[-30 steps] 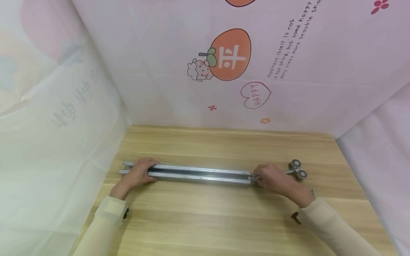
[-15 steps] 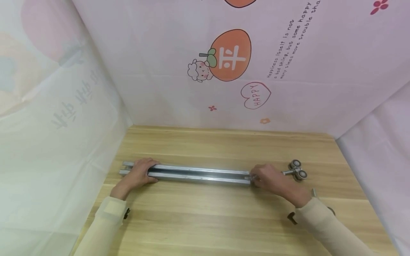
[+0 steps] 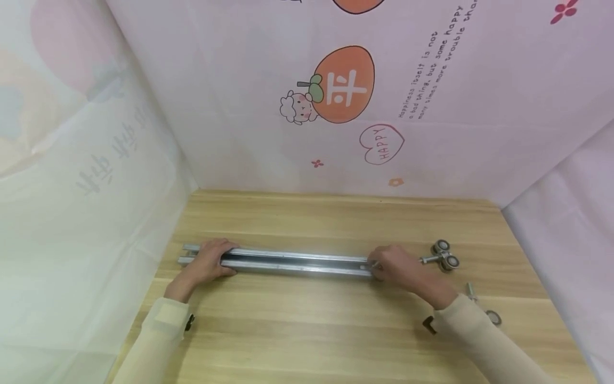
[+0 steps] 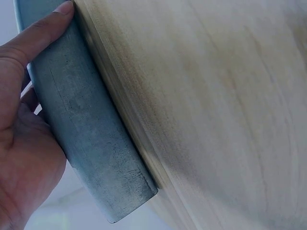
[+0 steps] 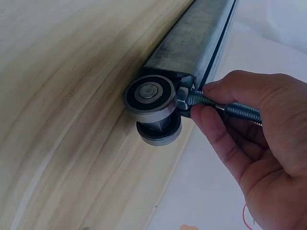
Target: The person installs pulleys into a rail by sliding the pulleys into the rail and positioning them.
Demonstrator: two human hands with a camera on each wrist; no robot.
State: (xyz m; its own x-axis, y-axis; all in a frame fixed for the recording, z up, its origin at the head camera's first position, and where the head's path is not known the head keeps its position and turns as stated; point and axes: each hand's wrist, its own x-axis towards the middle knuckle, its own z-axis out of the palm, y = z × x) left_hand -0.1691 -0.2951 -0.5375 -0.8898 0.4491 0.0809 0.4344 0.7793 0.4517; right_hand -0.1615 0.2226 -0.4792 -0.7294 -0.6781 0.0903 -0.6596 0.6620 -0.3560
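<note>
A silver metal channel rail (image 3: 297, 268) lies crosswise on the wooden table, its open slot facing up. My left hand (image 3: 206, 262) grips it near the left end, with the thumb along one side in the left wrist view. At the rail's right end, my right hand (image 3: 398, 269) pinches the threaded bolt (image 5: 242, 113) of a roller hanger between thumb and fingers. In the right wrist view, wheels (image 5: 149, 93) of that hanger stand outside the rail's mouth, and its nut (image 5: 183, 97) is right at the opening. How much sits inside the rail is hidden.
A second roller hanger (image 3: 450, 262) lies on the table (image 3: 297, 330) right of my right hand. A third hanger's wheel (image 3: 493, 318) shows beside my right sleeve, partly covered. Printed cloth (image 3: 240, 138) walls the back and both sides.
My right hand has moved left with the roller hanger, over the rail's right end. The third hanger has come out from behind the sleeve. My left hand has stayed on the rail.
</note>
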